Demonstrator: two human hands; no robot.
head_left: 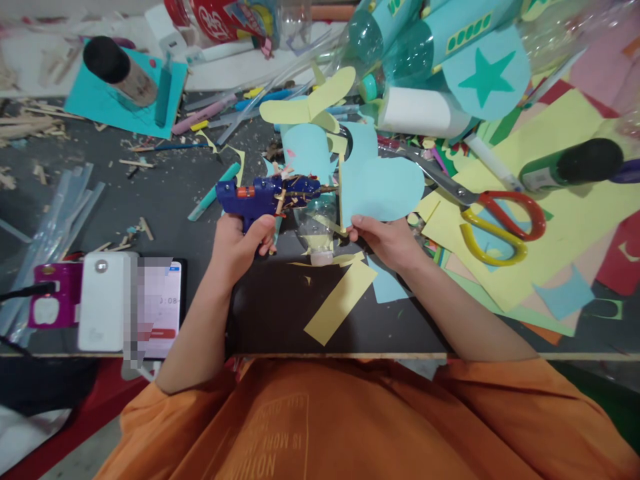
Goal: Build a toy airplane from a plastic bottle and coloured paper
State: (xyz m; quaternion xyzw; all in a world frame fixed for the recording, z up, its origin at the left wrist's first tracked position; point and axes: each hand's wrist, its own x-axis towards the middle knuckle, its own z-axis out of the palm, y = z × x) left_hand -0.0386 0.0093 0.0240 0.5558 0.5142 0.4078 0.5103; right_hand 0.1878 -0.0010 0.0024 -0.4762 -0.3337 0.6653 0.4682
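My left hand (244, 243) is wrapped round the handle of a dark blue hot glue gun (280, 191), its body stuck with wood bits. The gun's nozzle points right and meets, or nearly meets, the left edge of a light blue rounded paper piece (383, 187). That edge carries a narrow yellow strip. My right hand (377, 239) pinches the piece at its lower left corner. Behind the gun stands a plastic bottle wrapped in light blue paper (306, 148), with yellow paper blades (315, 100) at its far end and its clear neck towards me.
Red-and-yellow scissors (493, 223) lie on paper sheets at the right. Wrapped bottles (420, 50) and a white roll (425, 112) sit at the back. A phone (163, 307), a white power bank (103, 300) and clear glue sticks (60, 233) are at the left.
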